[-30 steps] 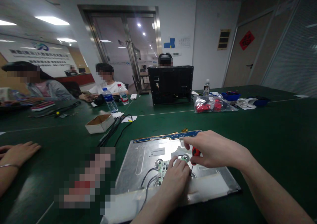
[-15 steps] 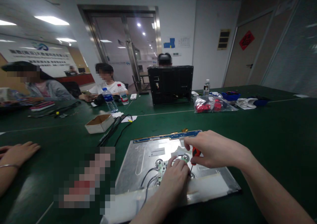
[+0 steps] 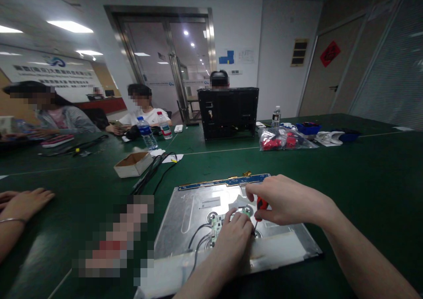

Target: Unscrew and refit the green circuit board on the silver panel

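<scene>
My right hand [image 3: 287, 202] is closed around the red-and-black handle of a screwdriver [image 3: 261, 208], whose thin shaft slants down towards a round fitting on a silver metal panel [image 3: 280, 233]. My left hand [image 3: 236, 233] presses with bent fingers on a small green circuit board [image 3: 217, 223] at the panel's middle, close beside the screwdriver's shaft. The screwdriver's tip and my left fingertips are partly hidden. Dark cables [image 3: 198, 241] run from the board. A blue circuit strip [image 3: 228, 182] lines the panel's far edge.
The panel lies on a green table [image 3: 211, 162]. Left of it are a cardboard box [image 3: 134, 164], black cables, bottles [image 3: 147, 133] and another person's hand [image 3: 33, 204]. A black monitor casing [image 3: 228, 113] stands opposite. Bagged red items [image 3: 280, 140] and blue trays [image 3: 309, 128] lie at far right.
</scene>
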A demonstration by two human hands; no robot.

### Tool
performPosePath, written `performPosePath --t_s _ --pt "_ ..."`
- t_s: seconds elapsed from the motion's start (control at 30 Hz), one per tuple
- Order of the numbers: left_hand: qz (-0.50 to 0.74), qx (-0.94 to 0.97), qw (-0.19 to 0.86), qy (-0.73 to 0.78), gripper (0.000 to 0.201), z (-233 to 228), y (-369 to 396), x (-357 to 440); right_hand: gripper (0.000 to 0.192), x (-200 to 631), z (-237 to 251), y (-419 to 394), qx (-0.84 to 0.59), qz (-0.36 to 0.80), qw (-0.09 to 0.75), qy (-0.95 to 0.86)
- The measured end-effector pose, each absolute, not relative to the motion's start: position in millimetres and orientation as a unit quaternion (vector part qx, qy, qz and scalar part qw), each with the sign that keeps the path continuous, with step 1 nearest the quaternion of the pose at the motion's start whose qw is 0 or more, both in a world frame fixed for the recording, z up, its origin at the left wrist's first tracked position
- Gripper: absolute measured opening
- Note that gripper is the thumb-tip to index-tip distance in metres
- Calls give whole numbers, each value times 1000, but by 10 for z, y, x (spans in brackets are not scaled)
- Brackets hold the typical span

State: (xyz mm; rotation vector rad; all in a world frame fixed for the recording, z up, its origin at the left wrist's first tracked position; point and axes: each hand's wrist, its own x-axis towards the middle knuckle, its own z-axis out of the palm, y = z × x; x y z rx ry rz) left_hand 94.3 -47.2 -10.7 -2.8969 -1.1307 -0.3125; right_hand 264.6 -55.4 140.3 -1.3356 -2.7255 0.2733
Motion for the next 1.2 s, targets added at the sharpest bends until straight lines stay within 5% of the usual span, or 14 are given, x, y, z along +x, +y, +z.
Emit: performPosePath --t_s 1.2 --pt "-79 -927 -6 -366 9 -60 -482 944 22 2697 1425 -562 -453 51 61 -888"
